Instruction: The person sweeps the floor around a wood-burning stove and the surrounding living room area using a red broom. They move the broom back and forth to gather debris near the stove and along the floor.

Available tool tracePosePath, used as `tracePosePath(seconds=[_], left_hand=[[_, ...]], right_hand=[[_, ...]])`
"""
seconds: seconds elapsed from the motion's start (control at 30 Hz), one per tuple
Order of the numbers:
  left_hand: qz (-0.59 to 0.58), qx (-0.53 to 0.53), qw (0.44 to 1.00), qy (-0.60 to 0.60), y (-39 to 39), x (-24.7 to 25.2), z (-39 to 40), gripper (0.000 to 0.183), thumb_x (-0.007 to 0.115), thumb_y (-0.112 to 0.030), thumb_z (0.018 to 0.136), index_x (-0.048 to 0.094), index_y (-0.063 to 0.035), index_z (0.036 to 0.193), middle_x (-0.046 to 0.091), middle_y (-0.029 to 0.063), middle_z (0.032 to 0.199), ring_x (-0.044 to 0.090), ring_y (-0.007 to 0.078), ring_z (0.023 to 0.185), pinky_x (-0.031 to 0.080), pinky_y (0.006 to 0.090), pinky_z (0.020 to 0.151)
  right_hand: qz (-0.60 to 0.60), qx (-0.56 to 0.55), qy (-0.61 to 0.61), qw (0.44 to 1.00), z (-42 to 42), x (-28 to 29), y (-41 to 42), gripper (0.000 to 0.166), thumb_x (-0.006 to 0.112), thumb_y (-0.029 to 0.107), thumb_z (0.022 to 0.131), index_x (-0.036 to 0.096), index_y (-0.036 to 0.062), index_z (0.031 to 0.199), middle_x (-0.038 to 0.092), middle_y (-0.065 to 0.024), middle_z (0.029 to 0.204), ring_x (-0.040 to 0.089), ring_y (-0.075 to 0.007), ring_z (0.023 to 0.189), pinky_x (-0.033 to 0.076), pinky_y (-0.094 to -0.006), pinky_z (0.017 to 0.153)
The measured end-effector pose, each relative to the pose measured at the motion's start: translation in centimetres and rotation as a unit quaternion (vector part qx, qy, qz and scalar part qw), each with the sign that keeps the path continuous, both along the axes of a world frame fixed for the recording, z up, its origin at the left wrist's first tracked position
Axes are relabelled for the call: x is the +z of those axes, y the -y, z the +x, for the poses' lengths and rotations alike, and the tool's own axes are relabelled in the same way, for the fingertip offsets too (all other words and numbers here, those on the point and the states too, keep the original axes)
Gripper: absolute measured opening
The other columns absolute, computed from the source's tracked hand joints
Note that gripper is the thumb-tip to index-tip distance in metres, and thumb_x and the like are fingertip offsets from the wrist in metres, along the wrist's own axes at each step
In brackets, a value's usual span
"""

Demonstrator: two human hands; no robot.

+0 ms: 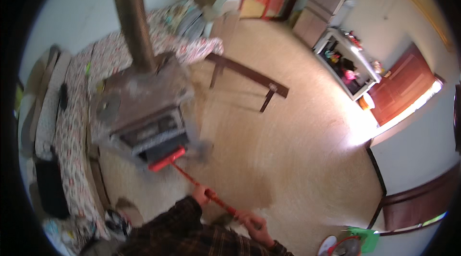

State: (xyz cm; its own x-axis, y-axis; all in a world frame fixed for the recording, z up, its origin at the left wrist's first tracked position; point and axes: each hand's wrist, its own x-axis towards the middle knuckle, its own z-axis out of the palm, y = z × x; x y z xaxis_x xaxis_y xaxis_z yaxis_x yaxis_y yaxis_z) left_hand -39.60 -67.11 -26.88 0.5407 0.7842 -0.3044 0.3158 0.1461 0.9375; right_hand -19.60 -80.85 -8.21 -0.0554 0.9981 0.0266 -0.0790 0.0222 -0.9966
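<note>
A broom with a red head and a long red handle slants across the floor in front of me. My left hand grips the handle partway down. Nearer my body, my right hand is closed around its upper part. The broom head is at the foot of a boxy stove, just before its dark lower opening. Blur hides the bristles, and I cannot tell whether they touch the floor.
A thick stovepipe rises from the stove. Sofas with floral covers run along the left wall. A narrow brown bench stands beyond the stove. On the right are a white cabinet, a reddish door and a green object.
</note>
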Motion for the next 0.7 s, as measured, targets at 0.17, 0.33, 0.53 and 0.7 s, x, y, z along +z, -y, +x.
tracePosePath(seconds=[0.17, 0.33, 0.53, 0.7], left_hand=[[-0.056, 0.042, 0.995, -0.068, 3.7, 1.2, 2.0, 0.008, 0.063, -0.011, 0.072, 0.062, -0.0034, 0.073, 0.061, 0.0040, 0.065, 0.057, 0.0147, 0.055, 0.043, 0.0289, 0.049], [-0.505, 0.431, 0.706, 0.246, 3.5, -0.7, 3.5, 0.021, 0.040, -0.009, 0.080, 0.051, 0.0067, 0.071, 0.056, 0.0202, 0.071, 0.057, 0.0290, 0.063, 0.045, 0.0385, 0.057], [-0.465, 0.482, 0.680, 0.298, 1.7, -1.4, 4.8, 0.004, 0.038, -0.001, 0.077, 0.038, 0.0017, 0.080, 0.041, 0.0150, 0.066, 0.047, 0.0295, 0.058, 0.046, 0.0441, 0.052], [-0.453, 0.459, 0.690, 0.327, -2.4, -2.3, 3.7, 0.006, 0.041, -0.005, 0.079, 0.040, 0.0006, 0.080, 0.043, 0.0157, 0.061, 0.048, 0.0315, 0.053, 0.044, 0.0435, 0.050]], right_hand=[[-0.107, -0.112, -0.104, 0.982, 1.4, 3.1, 1.2, 0.026, 0.043, 0.012, 0.091, 0.050, -0.0007, 0.070, 0.051, -0.0110, 0.076, 0.052, -0.0230, 0.080, 0.049, -0.0400, 0.075], [-0.073, -0.043, -0.129, 0.988, 0.1, 3.6, 1.0, 0.018, 0.049, 0.009, 0.088, 0.048, -0.0005, 0.073, 0.050, -0.0093, 0.081, 0.049, -0.0244, 0.088, 0.049, -0.0420, 0.076], [-0.051, 0.013, -0.023, 0.998, 0.4, 4.5, 0.6, 0.015, 0.056, 0.007, 0.083, 0.048, 0.0006, 0.073, 0.052, -0.0094, 0.084, 0.050, -0.0274, 0.095, 0.043, -0.0414, 0.084], [0.026, 0.045, 0.058, 0.997, -0.5, 2.6, -1.2, 0.012, 0.056, 0.005, 0.082, 0.049, 0.0008, 0.074, 0.057, -0.0105, 0.087, 0.052, -0.0284, 0.097, 0.038, -0.0414, 0.088]])
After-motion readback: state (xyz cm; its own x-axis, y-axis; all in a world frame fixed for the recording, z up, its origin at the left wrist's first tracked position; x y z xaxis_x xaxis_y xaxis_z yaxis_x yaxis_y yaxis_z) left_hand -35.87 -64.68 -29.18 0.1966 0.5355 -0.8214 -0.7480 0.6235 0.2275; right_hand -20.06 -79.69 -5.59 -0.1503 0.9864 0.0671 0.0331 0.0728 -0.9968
